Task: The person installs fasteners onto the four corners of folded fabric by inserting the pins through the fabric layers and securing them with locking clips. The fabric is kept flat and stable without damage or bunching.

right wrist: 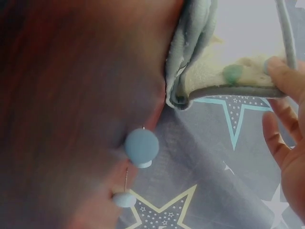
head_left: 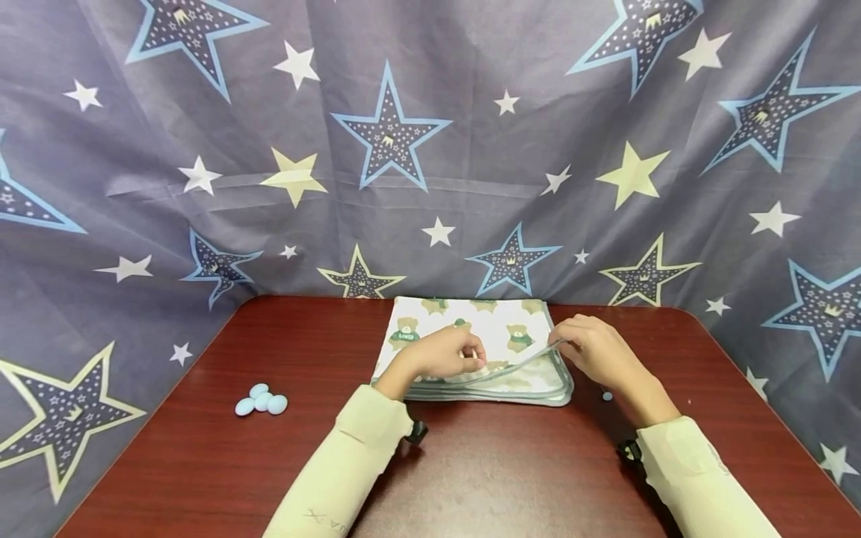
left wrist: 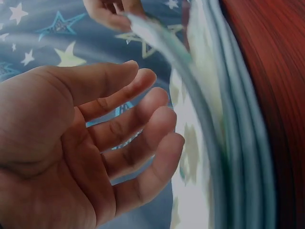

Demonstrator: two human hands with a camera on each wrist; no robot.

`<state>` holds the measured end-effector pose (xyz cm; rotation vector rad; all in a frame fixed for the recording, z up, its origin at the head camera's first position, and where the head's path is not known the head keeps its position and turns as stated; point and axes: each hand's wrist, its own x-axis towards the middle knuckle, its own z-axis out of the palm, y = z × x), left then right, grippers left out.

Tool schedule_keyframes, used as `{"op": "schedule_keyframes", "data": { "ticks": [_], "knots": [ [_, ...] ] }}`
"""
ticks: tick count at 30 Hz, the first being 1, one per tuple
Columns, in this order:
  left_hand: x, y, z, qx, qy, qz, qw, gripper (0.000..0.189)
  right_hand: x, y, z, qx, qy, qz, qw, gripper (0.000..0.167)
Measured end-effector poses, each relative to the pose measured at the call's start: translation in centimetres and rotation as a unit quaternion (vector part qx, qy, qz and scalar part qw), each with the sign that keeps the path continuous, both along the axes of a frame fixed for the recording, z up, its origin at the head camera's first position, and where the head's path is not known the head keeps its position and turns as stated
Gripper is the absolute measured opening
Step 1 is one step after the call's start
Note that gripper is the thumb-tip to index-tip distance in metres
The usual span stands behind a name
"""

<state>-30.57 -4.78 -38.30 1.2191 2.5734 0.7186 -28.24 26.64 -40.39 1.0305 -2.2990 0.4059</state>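
A folded white blanket [head_left: 494, 314] with a teddy bear print and grey-blue edging lies in several layers at the back of the table. My right hand [head_left: 599, 347] pinches the right front corner of its top layer between thumb and fingers, holding that edge raised above the layers below. The lifted corner also shows in the right wrist view, gripped by the right hand [right wrist: 295, 176]. Over the front part of the blanket hovers my left hand [head_left: 447, 351]. Its fingers are relaxed and slightly bent, and the left wrist view shows the palm [left wrist: 81, 162] holding nothing, beside the edging.
Several light blue oval pieces [head_left: 261, 400] sit together on the left of the dark red table [head_left: 511, 471]. Near my right hand lies a light blue round piece [right wrist: 142, 145] with a thin metal shaft, and another beside it. A star-patterned grey curtain [head_left: 403, 217] hangs behind the table.
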Motion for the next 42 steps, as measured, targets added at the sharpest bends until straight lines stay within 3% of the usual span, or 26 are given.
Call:
{"op": "schedule_keyframes", "data": {
  "ticks": [6, 20, 27, 33, 37, 42],
  "knots": [
    [0.3, -4.3, 0.5, -0.028, 0.012, 0.016, 0.9994, 0.008, 0.1, 0.1, 0.1, 0.001, 0.001, 0.000, 1.0000, 0.030],
    [2.4, -14.7, 0.6, -0.079, 0.062, 0.110, 0.9889, 0.005, 0.3, -0.3, 0.2, -0.025, -0.007, 0.008, 0.9996, 0.032],
    [3.4, -19.5, 0.6, -0.132, 0.078, 0.164, 0.9744, 0.013, 0.2, -0.1, 0.2, -0.028, 0.000, 0.012, 0.9995, 0.033],
    [4.6, -23.6, -0.3, -0.161, 0.088, 0.206, 0.9610, 0.022, 0.2, 0.0, 0.2, -0.027, -0.003, 0.016, 0.9995, 0.032],
    [5.0, -25.5, -0.9, -0.154, 0.082, 0.212, 0.9617, 0.030, 0.1, 0.0, 0.2, -0.025, -0.004, 0.015, 0.9996, 0.029],
    [5.3, -26.4, -1.2, -0.139, 0.070, 0.206, 0.9662, 0.035, 0.1, 0.2, 0.0, -0.025, -0.004, 0.011, 0.9996, 0.030]
  ]
}}
